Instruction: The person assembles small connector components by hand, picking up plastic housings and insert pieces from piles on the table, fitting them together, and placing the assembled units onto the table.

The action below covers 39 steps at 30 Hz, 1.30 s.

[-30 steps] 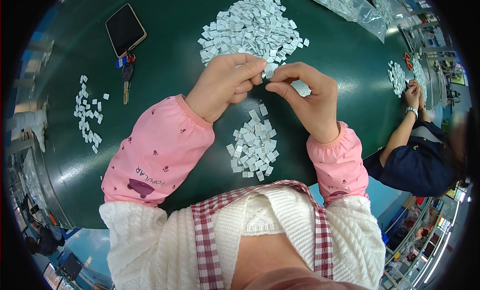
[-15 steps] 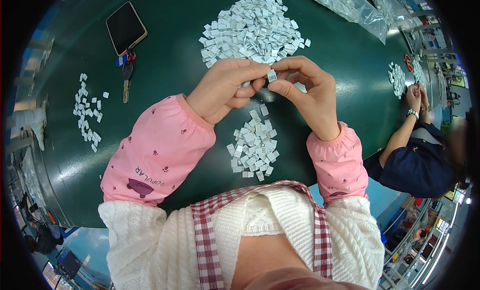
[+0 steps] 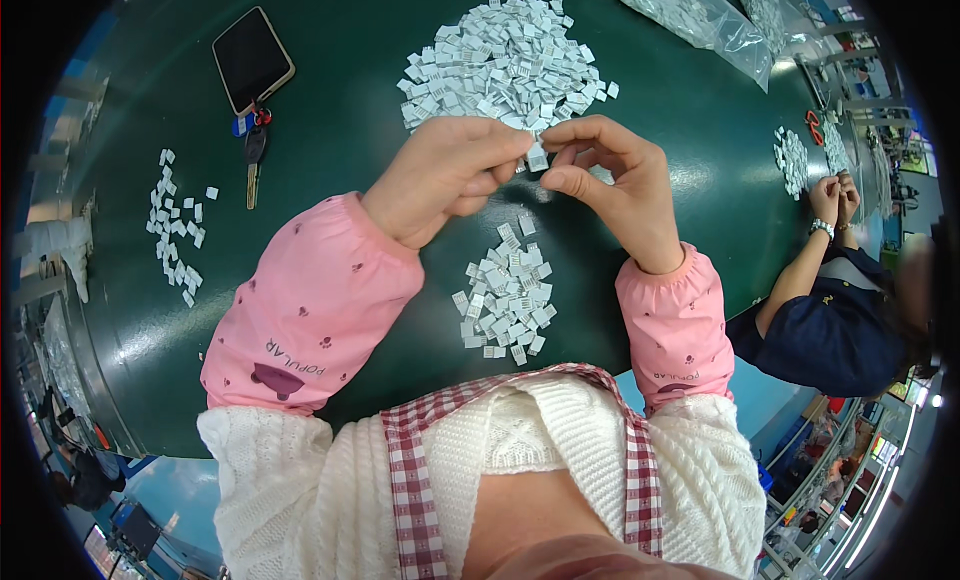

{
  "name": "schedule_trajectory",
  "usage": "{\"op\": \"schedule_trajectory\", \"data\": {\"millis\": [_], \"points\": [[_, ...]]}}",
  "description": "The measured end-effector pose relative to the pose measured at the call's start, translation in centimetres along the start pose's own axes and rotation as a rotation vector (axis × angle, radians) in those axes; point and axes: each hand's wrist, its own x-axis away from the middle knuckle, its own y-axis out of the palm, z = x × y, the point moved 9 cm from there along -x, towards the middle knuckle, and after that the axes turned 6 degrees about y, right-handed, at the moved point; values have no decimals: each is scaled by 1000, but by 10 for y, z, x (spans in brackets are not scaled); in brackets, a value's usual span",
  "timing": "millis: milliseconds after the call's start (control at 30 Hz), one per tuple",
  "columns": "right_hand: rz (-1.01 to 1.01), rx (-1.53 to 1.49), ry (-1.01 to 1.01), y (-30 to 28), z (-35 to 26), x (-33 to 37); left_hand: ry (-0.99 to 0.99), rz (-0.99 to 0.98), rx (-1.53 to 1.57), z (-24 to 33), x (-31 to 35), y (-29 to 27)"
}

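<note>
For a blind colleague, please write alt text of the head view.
A small white piece is between a person's left hand and right hand over a green table; a large white pile lies beyond, a smaller pile nearer.

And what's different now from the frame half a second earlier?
The left hand has shifted slightly left, and the small white piece at its fingertips has moved slightly left and down; its dark stripes no longer show clearly. Whether the right hand touches it is unclear. The large pile, near pile, phone and key stayed put.
</note>
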Motion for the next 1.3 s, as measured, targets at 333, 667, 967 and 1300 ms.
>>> {"op": "schedule_trajectory", "data": {"millis": [333,667,967,1300], "points": [[189,388,-7,-39,11,-11,124,551,-582,80,127,-152],[108,730,-82,-17,16,-9,253,825,-1025,117,166,-152],[197,1041,-289,-6,6,-7,370,-2,-815,60,6,7],[94,907,-141,-8,7,-4,102,20,-516,16,-9,2]]}}
